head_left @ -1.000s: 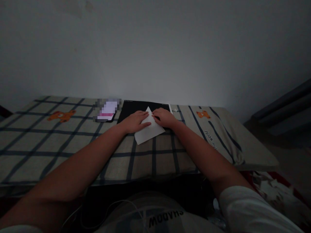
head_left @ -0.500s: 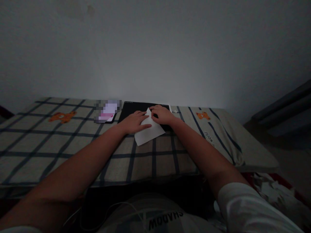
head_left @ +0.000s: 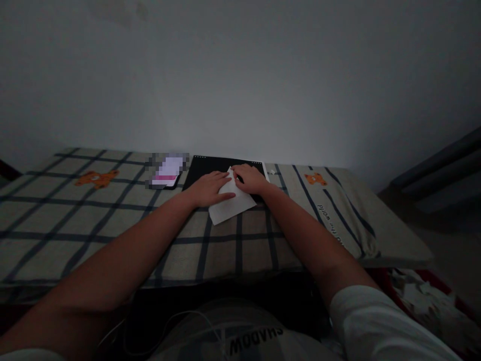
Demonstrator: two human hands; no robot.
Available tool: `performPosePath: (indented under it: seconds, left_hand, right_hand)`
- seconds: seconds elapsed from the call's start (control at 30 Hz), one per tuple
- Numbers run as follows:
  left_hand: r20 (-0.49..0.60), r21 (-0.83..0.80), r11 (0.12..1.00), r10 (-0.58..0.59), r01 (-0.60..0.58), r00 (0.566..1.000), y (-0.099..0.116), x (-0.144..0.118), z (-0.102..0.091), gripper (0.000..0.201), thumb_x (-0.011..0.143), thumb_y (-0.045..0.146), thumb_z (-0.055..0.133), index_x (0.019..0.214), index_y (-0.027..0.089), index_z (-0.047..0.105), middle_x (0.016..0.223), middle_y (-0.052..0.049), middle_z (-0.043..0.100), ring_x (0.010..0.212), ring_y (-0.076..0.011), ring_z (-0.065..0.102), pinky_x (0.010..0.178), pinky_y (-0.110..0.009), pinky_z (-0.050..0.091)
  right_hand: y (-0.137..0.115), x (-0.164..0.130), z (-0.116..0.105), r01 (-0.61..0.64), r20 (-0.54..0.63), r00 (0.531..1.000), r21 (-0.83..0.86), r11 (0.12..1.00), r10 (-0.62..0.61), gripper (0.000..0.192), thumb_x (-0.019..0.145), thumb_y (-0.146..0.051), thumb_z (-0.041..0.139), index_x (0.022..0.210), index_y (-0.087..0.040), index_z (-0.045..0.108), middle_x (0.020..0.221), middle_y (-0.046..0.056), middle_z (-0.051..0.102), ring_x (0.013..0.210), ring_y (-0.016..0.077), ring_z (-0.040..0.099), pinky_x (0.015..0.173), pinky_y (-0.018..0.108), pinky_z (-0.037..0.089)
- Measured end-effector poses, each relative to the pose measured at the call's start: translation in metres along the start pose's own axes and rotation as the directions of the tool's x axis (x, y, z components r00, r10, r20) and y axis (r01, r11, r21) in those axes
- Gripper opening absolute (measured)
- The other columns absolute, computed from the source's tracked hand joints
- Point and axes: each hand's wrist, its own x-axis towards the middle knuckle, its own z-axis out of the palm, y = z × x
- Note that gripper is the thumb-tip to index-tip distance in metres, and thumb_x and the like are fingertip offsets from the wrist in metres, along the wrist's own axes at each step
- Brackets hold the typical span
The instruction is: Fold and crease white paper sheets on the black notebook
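Lying under both hands, left hand (head_left: 208, 188) and right hand (head_left: 251, 179), white paper (head_left: 232, 204).

Both forearms were bare from wrist to above the elbow; the left hand (head_left: 208, 187) and the right hand (head_left: 251, 179) wore no glove, ring or watch that the dim light let show. A pale, short sleeve (head_left: 379, 326) covered the right upper arm, loose and softly creased; a sliver of the same pale cloth edged the left arm at the bottom corner. The shirt front (head_left: 240, 336) was light, perhaps white or grey, with dark block lettering (head_left: 256, 342) seen upside down; a thin white cable (head_left: 180, 321) looped across it.
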Motion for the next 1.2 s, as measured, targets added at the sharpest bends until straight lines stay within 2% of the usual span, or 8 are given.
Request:
performPosePath:
  seconds: [0.1, 0.17, 0.3, 0.37, 0.5, 0.63, 0.93, 1.2]
  left_hand:
    - [0.010, -0.001, 1.000, -0.006, 0.006, 1.000, -0.001, 0.001, 0.001, 0.076, 0.087, 0.069, 0.031, 0.139, 0.015, 0.044, 0.146, -0.013, 0.042, 0.134, -0.0283, 0.037, 0.110, -0.041, 0.026]
    - [0.007, -0.001, 1.000, -0.006, 0.006, 1.000, -0.001, 0.002, 0.001, 0.078, 0.086, 0.070, 0.031, 0.138, 0.013, 0.044, 0.145, -0.014, 0.043, 0.133, -0.0289, 0.037, 0.110, -0.042, 0.027]
    - [0.005, -0.002, 1.000, 0.015, -0.015, 1.000, 0.000, 0.002, -0.001, 0.079, 0.087, 0.069, 0.029, 0.138, 0.011, 0.045, 0.144, -0.016, 0.044, 0.132, -0.0287, 0.039, 0.110, -0.040, 0.027]
    - [0.010, 0.001, 1.000, 0.019, -0.019, 1.000, 0.000, 0.002, -0.001, 0.079, 0.088, 0.069, 0.028, 0.138, 0.010, 0.045, 0.144, -0.016, 0.043, 0.132, -0.0286, 0.039, 0.111, -0.040, 0.027]
    - [0.021, -0.003, 1.000, 0.015, -0.015, 1.000, 0.000, 0.002, -0.002, 0.079, 0.088, 0.069, 0.028, 0.139, 0.011, 0.044, 0.145, -0.016, 0.042, 0.133, -0.0289, 0.038, 0.110, -0.041, 0.027]
    - [0.023, -0.025, 1.000, 0.004, -0.003, 1.000, -0.001, 0.002, -0.001, 0.078, 0.087, 0.069, 0.029, 0.138, 0.012, 0.045, 0.145, -0.014, 0.042, 0.132, -0.0285, 0.038, 0.110, -0.041, 0.027]
    - [0.034, -0.222, 0.970, -0.096, 0.101, 0.995, -0.013, 0.003, 0.007, 0.061, 0.096, 0.053, 0.016, 0.143, 0.023, 0.039, 0.149, -0.005, 0.038, 0.135, -0.0212, 0.034, 0.111, -0.040, 0.027]
    - [0.023, -0.126, 0.992, -0.021, 0.024, 1.000, -0.010, 0.003, 0.006, 0.060, 0.095, 0.055, 0.026, 0.140, 0.021, 0.045, 0.149, -0.010, 0.038, 0.135, -0.0264, 0.034, 0.110, -0.044, 0.027]
  right_hand:
    - [0.001, 0.001, 0.002, -0.002, 0.011, 1.000, -0.007, 1.000, 0.002, 0.033, 0.088, -0.027, 0.042, 0.117, -0.017, 0.056, 0.143, 0.009, 0.045, 0.126, 0.0271, 0.040, 0.096, 0.045, 0.037]
    - [0.002, 0.003, 0.003, -0.012, 0.024, 1.000, -0.004, 1.000, 0.012, 0.038, 0.088, -0.027, 0.042, 0.123, -0.017, 0.053, 0.144, 0.009, 0.044, 0.127, 0.0269, 0.039, 0.097, 0.045, 0.037]
    - [0.004, 0.004, 0.002, -0.039, 0.052, 0.998, 0.032, 0.999, 0.037, 0.051, 0.087, -0.027, 0.044, 0.137, -0.016, 0.042, 0.130, 0.012, 0.056, 0.122, 0.0267, 0.044, 0.095, 0.044, 0.039]
    - [0.006, 0.003, -0.001, -0.027, 0.047, 0.999, 0.046, 0.999, 0.025, 0.049, 0.088, -0.029, 0.043, 0.136, -0.018, 0.045, 0.131, 0.012, 0.055, 0.122, 0.0269, 0.045, 0.094, 0.045, 0.040]
    - [0.013, -0.004, -0.006, 0.014, 0.041, 0.999, 0.036, 0.999, -0.016, 0.040, 0.092, -0.037, 0.043, 0.126, -0.023, 0.057, 0.145, 0.008, 0.042, 0.128, 0.0276, 0.039, 0.099, 0.047, 0.036]
    - [0.022, -0.008, -0.008, 0.020, 0.100, 0.995, 0.024, 1.000, -0.023, 0.041, 0.093, -0.040, 0.044, 0.129, -0.025, 0.057, 0.139, 0.008, 0.049, 0.127, 0.0264, 0.041, 0.103, 0.046, 0.034]
    - [0.026, -0.007, -0.004, -0.006, 0.114, 0.994, 0.027, 1.000, 0.003, 0.040, 0.093, -0.040, 0.045, 0.130, -0.029, 0.056, 0.140, 0.006, 0.048, 0.127, 0.0264, 0.041, 0.103, 0.047, 0.035]
    - [0.027, -0.007, -0.004, -0.010, 0.120, 0.993, 0.025, 1.000, 0.007, 0.039, 0.093, -0.039, 0.045, 0.130, -0.029, 0.056, 0.141, 0.006, 0.048, 0.127, 0.0264, 0.041, 0.104, 0.047, 0.035]
